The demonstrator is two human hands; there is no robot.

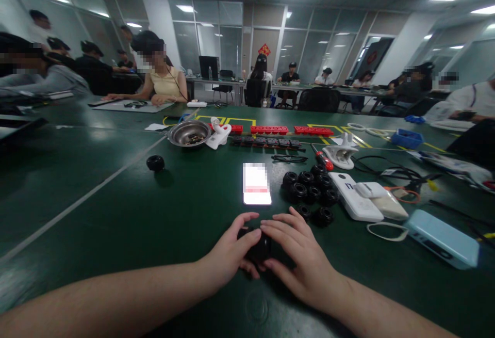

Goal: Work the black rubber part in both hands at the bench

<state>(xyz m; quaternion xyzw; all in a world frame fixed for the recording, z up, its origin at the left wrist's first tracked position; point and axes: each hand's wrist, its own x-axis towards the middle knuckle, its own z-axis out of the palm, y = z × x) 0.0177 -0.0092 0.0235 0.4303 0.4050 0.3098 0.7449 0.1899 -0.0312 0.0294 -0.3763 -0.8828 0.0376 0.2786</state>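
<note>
In the head view, my left hand (242,245) and my right hand (294,250) meet above the table, their fingers curled round a black toy wheel (264,247). Much of that wheel is hidden behind the fingers. Just beyond the hands lies a phone with a lit screen (257,198). To the right of the phone is a cluster of similar black toy wheels (299,191), with two of them (323,215) close to my right hand. One more black wheel (155,163) sits apart on the left.
On the green table (127,224) are a metal bowl (180,139) with small parts, red strips (269,129), a screwdriver (324,160), a white power bank (358,198), a light-blue box (443,237), cables and a blue tray (407,138). Other people sit at tables beyond.
</note>
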